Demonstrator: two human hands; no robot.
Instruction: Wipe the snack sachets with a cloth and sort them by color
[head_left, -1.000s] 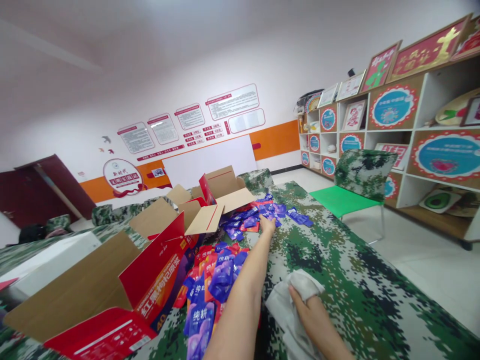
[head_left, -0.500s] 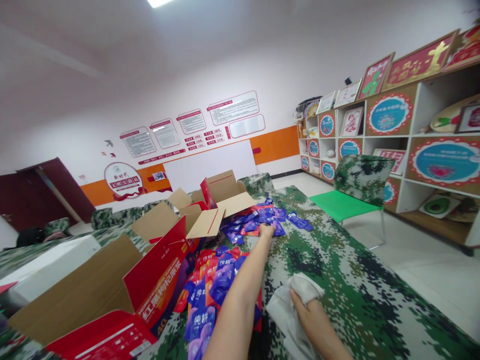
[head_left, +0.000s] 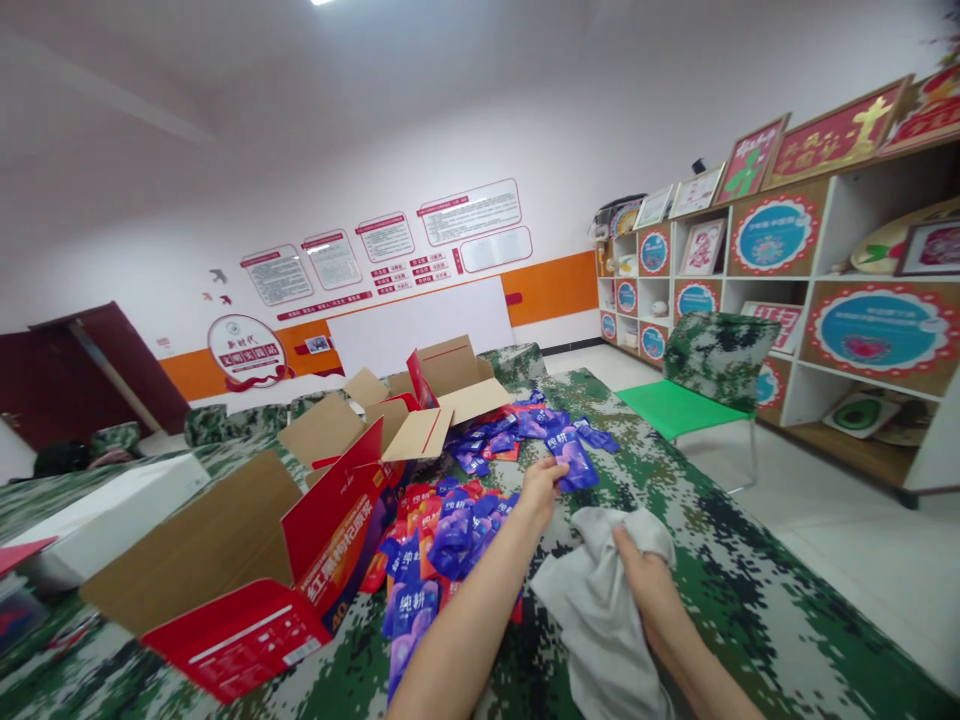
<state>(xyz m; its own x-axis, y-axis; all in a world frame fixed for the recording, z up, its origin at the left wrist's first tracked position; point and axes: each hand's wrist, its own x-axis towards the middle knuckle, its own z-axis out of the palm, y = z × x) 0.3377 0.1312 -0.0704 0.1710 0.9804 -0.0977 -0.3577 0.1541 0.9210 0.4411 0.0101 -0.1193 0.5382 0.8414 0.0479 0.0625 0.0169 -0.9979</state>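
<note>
My left hand (head_left: pixel 541 490) pinches a purple sachet (head_left: pixel 574 459) and holds it just above the camouflage-covered table (head_left: pixel 720 590). My right hand (head_left: pixel 646 580) grips a grey-white cloth (head_left: pixel 600 620) that lies bunched on the table close to me. Beside my left forearm lies a heap of purple and red sachets (head_left: pixel 442 545). A second scatter of purple sachets (head_left: pixel 517 430) sits farther back.
A large open cardboard box with red flaps (head_left: pixel 247 560) stands at the left, and a smaller open box (head_left: pixel 427 390) behind it. A white box (head_left: pixel 112 515) lies far left. A green-seated chair (head_left: pixel 697 390) and shelves (head_left: pixel 817 280) stand at the right.
My left hand has drawn back from the far scatter toward me, now with one purple sachet in its fingers. My right hand has gathered and lifted the cloth a little.
</note>
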